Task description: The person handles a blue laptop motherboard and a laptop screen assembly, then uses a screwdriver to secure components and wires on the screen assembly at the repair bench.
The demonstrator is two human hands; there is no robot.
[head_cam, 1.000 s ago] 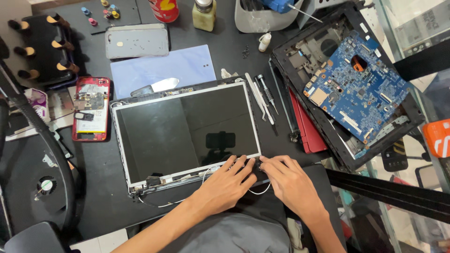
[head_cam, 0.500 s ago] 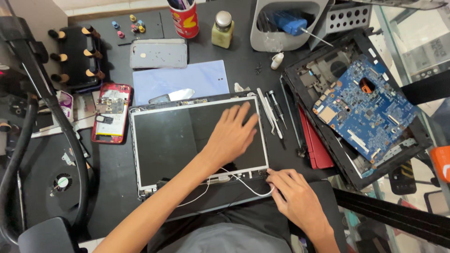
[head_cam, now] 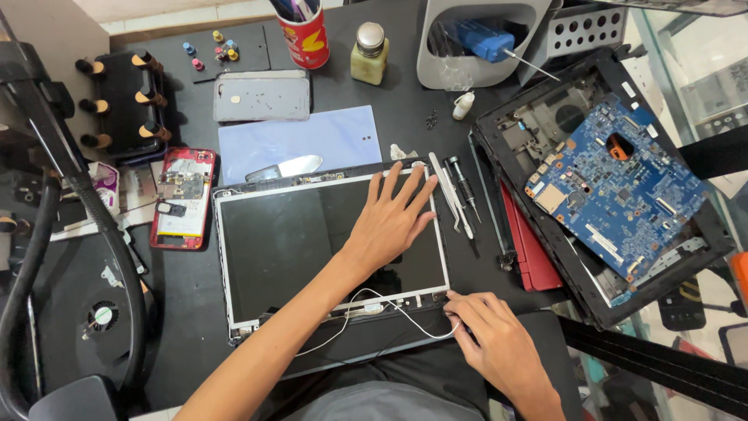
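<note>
Fingers (head_cam: pixel 405 191) of my left hand (head_cam: pixel 387 226) are spread apart and lie flat on the right part of the screen (head_cam: pixel 312 242), clamped on nothing, just pressing the dark panel. From the left edge of the bench (head_cam: pixel 195 312) I see a small fan (head_cam: pixel 99 316) lying loose, and above it a dark rack (head_cam: pixel 125 101) with wooden-tipped pegs. Next comes a red phone (head_cam: pixel 183 196), opened up with its insides showing, just beside the screen's left edge. Behind the screen lie a grey phone cover (head_cam: pixel 261 95), a pale blue sheet (head_cam: pixel 312 136) and a metal pry blade (head_cam: pixel 292 166). The screen itself sits in the middle of the bench, face up in its metal frame, with a white cable (head_cam: pixel 405 312) looping along its near edge. Right of my left hand, tweezers (head_cam: pixel 453 195) and a screwdriver (head_cam: pixel 466 187) lie side by side. My right hand (head_cam: pixel 499 343) rests at the screen's near right corner, its fingers (head_cam: pixel 460 308) drawn together at the cable's end; I cannot tell whether they pinch it. Farthest right, a blue board (head_cam: pixel 615 195) sits in an open black case (head_cam: pixel 514 117).
</note>
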